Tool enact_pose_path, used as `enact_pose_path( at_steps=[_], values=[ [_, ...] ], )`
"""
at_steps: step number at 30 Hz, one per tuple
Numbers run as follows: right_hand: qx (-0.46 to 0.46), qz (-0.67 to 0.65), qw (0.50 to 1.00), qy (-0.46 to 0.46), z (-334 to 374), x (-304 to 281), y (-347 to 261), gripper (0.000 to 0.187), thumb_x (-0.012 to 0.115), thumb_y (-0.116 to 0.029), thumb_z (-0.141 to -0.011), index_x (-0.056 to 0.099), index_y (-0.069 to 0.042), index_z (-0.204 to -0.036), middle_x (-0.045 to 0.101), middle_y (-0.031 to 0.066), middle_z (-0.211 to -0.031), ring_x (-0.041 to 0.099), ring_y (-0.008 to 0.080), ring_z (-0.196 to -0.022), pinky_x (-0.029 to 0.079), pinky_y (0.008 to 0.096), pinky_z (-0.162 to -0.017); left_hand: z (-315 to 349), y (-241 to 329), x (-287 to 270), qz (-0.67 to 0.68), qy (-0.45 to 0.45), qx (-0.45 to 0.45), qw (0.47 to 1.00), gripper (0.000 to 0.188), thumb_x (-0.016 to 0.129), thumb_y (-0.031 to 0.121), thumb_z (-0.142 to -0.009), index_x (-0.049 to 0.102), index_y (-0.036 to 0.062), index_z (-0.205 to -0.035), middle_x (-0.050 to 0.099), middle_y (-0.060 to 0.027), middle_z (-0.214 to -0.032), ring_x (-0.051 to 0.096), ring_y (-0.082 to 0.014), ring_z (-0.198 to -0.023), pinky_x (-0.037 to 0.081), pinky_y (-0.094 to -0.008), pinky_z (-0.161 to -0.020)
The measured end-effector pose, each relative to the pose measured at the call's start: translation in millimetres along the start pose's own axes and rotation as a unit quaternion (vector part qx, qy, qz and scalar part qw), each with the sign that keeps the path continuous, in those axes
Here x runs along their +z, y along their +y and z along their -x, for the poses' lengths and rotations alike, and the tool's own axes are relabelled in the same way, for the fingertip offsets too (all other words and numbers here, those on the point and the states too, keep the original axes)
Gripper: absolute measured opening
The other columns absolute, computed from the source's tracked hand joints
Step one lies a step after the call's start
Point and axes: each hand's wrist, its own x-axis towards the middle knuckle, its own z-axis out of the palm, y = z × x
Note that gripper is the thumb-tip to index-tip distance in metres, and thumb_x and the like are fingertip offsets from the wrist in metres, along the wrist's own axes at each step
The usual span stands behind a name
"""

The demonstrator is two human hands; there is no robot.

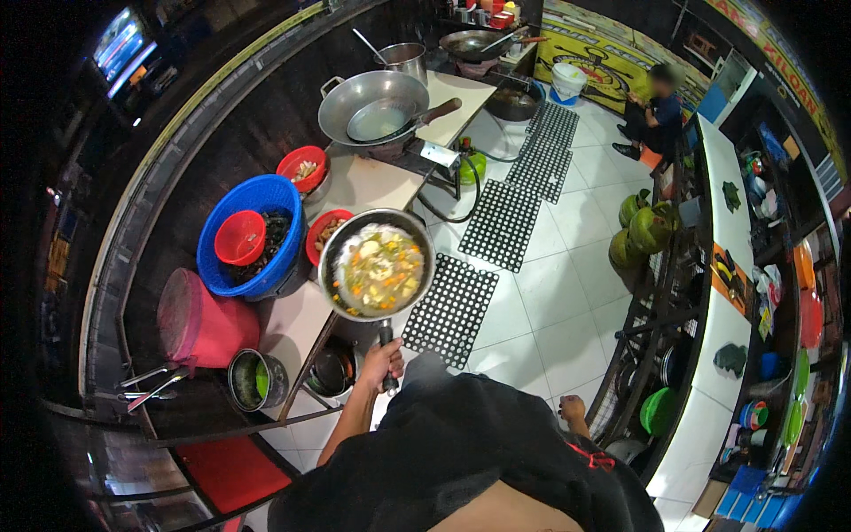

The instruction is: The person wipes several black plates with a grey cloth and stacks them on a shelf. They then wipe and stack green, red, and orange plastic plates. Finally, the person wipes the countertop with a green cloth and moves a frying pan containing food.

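My left hand [382, 364] is wrapped round the black handle of a frying pan [431, 277], held level over the front edge of the counter. In the pan is a soupy mix [382, 269] of orange, yellow and green pieces with pale chunks. Beneath the pan's left rim is a red bowl [314, 239] with brown pieces in it, partly covered. My right hand [573, 409] hangs at my right side with its fingers curled in. Nothing shows in it, and it is apart from the shelf rack to its right.
A large wok [331, 105] stands on a stove beyond the pan. To the left are a blue basket [209, 248] and a pink bucket [239, 332]. Perforated black mats [450, 310] line the tiled floor. Green gas cylinders [654, 229] stand at right; a person [660, 115] sits farther back.
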Motion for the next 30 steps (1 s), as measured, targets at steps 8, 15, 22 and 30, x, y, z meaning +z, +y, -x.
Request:
enact_pose_path(
  at_steps=[8,15,22,30],
  values=[
    [-0.239,0.493,0.831,-0.099,-77.0,-9.1,16.5,0.040,0.053,-0.045,-0.091,0.068,-0.009,-0.102,0.071,0.0122,-0.099,0.068,0.0312,-0.086,0.054,0.0465,-0.075,-184.7,42.0,122.3,-0.023,-0.107,-0.068,0.992,0.031,0.062,0.023,-0.095,0.043,0.0148,-0.071,0.038,0.0049,-0.056,0.038,-0.0086,-0.043,0.035,-0.0288,-0.041],
    [0.016,0.177,0.982,-0.068,-151.6,-40.4,-142.9,0.035,0.054,-0.040,-0.092,0.066,-0.009,-0.102,0.070,0.0120,-0.099,0.067,0.0298,-0.085,0.054,0.0445,-0.072,-373.5,99.3,247.8,-0.188,-0.119,-0.004,0.975,0.042,0.063,0.034,-0.094,0.042,0.0153,-0.063,0.039,0.0036,-0.053,0.038,-0.0107,-0.041,0.037,-0.0289,-0.040],
    [0.014,-0.026,0.999,0.018,-271.5,-105.6,-369.6,0.030,0.055,-0.036,-0.092,0.065,-0.009,-0.102,0.068,0.0119,-0.099,0.066,0.0283,-0.083,0.053,0.0425,-0.069,-545.9,188.2,329.5,-0.106,-0.133,-0.025,0.985,0.043,0.063,0.039,-0.094,0.044,0.0131,-0.065,0.041,0.0010,-0.051,0.042,-0.0135,-0.039,0.037,-0.0308,-0.039],
    [-0.004,-0.006,1.000,-0.020,-425.7,-119.3,-524.3,0.025,0.056,-0.031,-0.093,0.063,-0.009,-0.102,0.067,0.0117,-0.099,0.065,0.0267,-0.081,0.053,0.0402,-0.066,-764.0,255.4,378.5,0.010,-0.014,0.030,0.999,0.039,0.067,0.034,-0.092,0.050,0.0085,-0.068,0.047,-0.0013,-0.054,0.045,-0.0143,-0.039,0.040,-0.0309,-0.039]
  ],
)
